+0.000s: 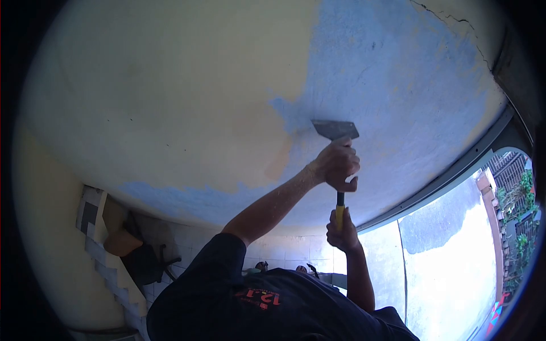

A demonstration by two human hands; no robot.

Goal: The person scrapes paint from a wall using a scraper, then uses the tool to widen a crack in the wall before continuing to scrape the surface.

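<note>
My left hand [339, 165] is closed round the upper shaft of a long-handled scraper, just below its wide grey blade [335, 128]. The blade lies against a wall [199, 91] at the border of a blue area [387, 85] and a cream area. Lower down, my right hand [343, 230] grips the scraper's yellow handle [339, 217], with its thumb along it. A short dark stretch of shaft shows between the two hands. Pale dust specks my left forearm.
A crack [449, 17] runs along the wall at the upper right. Below it, a dark frame [449, 179] edges a bright opening with plants [520, 244]. At lower left are a stepped tiled edge [108, 278], a brown object [122, 242] and a dark item [145, 266].
</note>
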